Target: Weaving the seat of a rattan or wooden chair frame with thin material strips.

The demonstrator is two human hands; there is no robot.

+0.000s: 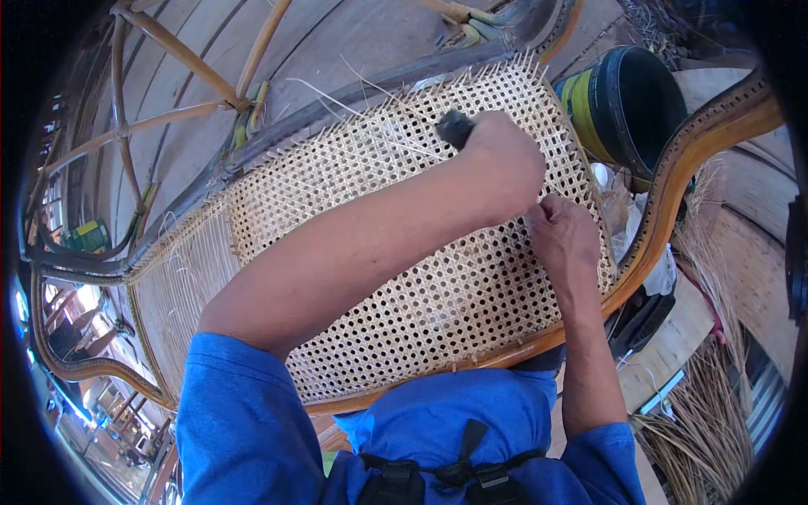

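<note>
A cane-weave panel (421, 290) with open holes spans a curved wooden frame (665, 198) in front of me. My left arm reaches across it, and my left hand (503, 151) is closed round a short black handle (455, 129) over the far right part of the weave. What the handle belongs to is hidden. Just below, my right hand (568, 236) rests close to the panel's right side, its thumb and fingers drawn together; anything between them is too small to tell. Loose pale cane strands (412, 148) lie on the weave and stick out beyond its far edge.
A black bucket with a yellow-green band (627, 105) stands beyond the frame at the right. Bundled dry cane strands (703, 421) lie at the lower right. Bare rattan poles (181, 59) rise at the upper left. A smaller green-yellow can (86, 236) sits at the far left.
</note>
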